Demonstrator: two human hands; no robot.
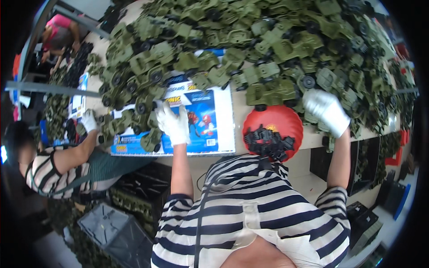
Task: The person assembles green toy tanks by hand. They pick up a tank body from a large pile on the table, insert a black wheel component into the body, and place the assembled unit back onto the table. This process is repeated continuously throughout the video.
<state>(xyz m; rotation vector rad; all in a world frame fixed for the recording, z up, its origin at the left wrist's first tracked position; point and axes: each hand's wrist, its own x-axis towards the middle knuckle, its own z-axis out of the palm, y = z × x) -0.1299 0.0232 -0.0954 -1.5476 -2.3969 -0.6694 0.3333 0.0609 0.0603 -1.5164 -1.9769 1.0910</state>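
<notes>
My left hand (173,124), in a white glove, hovers over or rests on a blue printed cardboard sheet (219,118); its fingers are apart and I see nothing in them. Green plastic toy vehicles (151,139) with black wheels lie just left of it. My right hand (326,111), also white-gloved, is smeared by motion at the near edge of the big heap of green toy vehicles (295,49). Whether it holds anything cannot be made out. Between my hands sits a red scalloped bowl (268,115) with small black plastic parts (270,142) inside.
A co-worker in a striped top (67,167) sits at the left, a gloved hand (89,120) at the table. Farther back is a person in pink (58,27). Dark crates (114,228) stand on the floor at lower left, with more black bins (364,223) at right.
</notes>
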